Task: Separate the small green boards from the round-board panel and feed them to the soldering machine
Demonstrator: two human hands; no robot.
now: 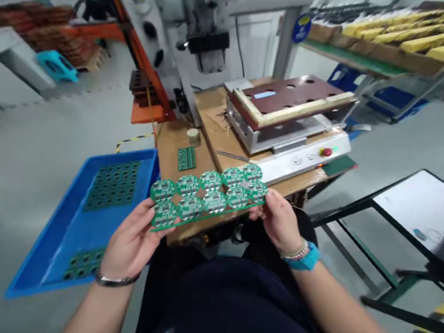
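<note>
A green circuit board panel [213, 202], made of several joined round boards in two rows, is held up in front of me over the bench edge. My left hand [133, 239] grips its left end, thumb on top and fingers beneath. At the right end, my right hand [280, 219] pinches the panel's corner. Beyond the panel, a small green board [186, 159] lies on the brown bench top [172, 137], beside a roll of tape [193, 137]. A slim metal tool [235, 157], perhaps tweezers, rests farther right.
On my left stands a blue tray [72, 233] with green board panels in it. A machine holds a brown fixture plate [298, 97] behind a control bar with a red button [326, 152]. A black-framed stand [387, 228] is at the right.
</note>
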